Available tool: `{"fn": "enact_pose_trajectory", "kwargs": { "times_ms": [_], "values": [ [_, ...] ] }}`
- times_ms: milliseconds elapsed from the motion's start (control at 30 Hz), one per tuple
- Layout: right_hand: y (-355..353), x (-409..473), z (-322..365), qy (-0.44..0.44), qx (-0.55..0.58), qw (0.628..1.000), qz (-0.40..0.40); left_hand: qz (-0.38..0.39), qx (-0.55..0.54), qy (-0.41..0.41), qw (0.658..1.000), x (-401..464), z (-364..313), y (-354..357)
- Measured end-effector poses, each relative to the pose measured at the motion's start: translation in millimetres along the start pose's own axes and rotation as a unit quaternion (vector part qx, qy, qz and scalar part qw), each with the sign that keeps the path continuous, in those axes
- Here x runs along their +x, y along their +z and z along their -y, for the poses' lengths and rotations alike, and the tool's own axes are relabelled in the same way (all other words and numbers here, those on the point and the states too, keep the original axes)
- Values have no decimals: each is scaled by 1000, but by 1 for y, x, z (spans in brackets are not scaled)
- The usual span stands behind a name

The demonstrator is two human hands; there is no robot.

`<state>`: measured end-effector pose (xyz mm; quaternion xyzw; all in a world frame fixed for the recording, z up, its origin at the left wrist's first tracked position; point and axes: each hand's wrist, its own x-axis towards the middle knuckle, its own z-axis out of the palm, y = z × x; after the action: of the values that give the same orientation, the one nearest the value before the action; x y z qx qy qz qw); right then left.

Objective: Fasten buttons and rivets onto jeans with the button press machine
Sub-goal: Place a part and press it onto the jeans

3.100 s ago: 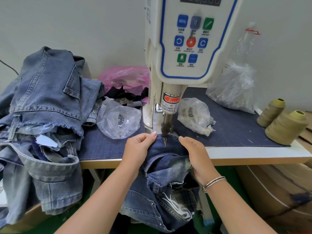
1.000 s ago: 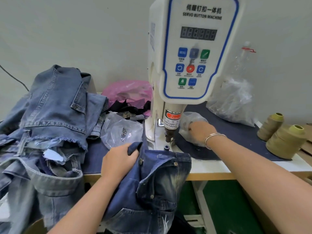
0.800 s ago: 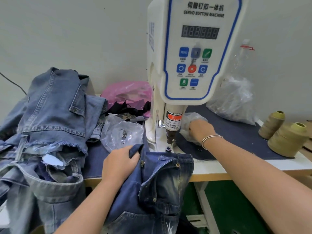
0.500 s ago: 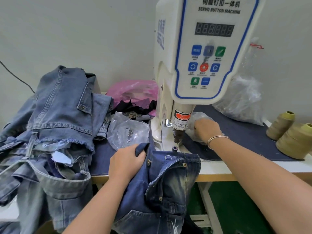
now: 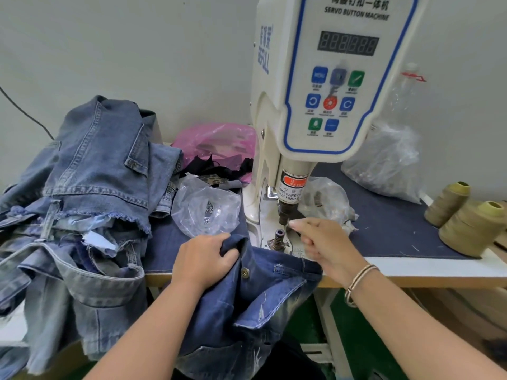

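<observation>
Left hand (image 5: 204, 260) gripping dark jeans (image 5: 255, 303) at waistband, right hand (image 5: 322, 242) fingers pinched at press machine (image 5: 326, 86) punch, held item too small to tell, lower die (image 5: 279, 237) bare

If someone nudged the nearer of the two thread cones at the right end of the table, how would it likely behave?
The nearer thread cone stands upright on its wide base, so a low push would probably slide it rather than tip it. It looks fully wound, so likely fairly heavy for its size. It sits close to the table edge, so a push toward the person could drop it.
</observation>
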<state>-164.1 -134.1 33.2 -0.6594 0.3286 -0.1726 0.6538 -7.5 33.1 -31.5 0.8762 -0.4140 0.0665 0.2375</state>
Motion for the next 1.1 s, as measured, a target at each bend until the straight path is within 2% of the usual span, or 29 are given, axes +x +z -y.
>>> {"fn": "enact_pose_trajectory", "kwargs": {
  "times_ms": [67,233,433,567,900,967,1000,1067,1100],
  "values": [
    [7,-8,0,26,79,996,36,-4,5,-3,1000,1,0,1],
    [16,-11,5,116,209,969,66,-8,16,-11,1000,1,-1,2],
    [20,-14,8,216,356,902,112,-4,18,-13,1000,2,-1,1],
    [21,-17,10,235,403,876,120,-9,17,-16,1000,2,-1,0],
    [30,-33,14,214,478,850,62,3,1,-21,1000,2,-3,-1],
    [41,-44,8,198,458,863,82,7,-6,-23,1000,1,-4,-2],
    [49,-50,7,183,413,886,102,6,-6,-23,1000,1,-4,-2],
    [67,-54,6,117,249,952,133,1,-8,-18,1000,0,-5,-3],
    [77,-50,9,57,149,979,130,-1,-13,-20,1000,0,-5,-3]
  ]
}}
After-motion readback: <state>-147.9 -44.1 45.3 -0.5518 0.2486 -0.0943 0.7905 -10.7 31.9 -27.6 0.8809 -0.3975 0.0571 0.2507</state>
